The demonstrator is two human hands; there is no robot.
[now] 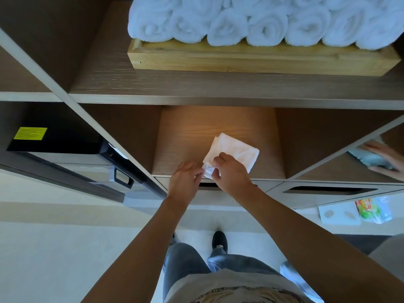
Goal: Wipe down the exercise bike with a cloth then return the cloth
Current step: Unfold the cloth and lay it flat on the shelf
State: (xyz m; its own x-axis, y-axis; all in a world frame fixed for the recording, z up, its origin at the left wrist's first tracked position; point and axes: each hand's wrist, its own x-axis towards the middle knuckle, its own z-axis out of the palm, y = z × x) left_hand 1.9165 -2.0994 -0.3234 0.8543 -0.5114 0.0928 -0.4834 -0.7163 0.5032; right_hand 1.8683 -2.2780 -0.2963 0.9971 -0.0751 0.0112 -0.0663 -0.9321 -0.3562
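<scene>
A white folded cloth [236,150] lies on the lit wooden lower shelf [196,136], near its front edge. My right hand [229,173] pinches the cloth's near corner with curled fingers. Just to its left, my left hand [185,180] has its fingertips curled onto the same near edge of the cloth. The exercise bike is not in view.
On the upper shelf stands a wooden tray [258,60] filled with several rolled white towels [266,27]. A black appliance [54,138] sits in the left compartment. At right, another person's hand [384,156] rests on a blue cloth [369,159]. Packets [373,209] lie on the floor.
</scene>
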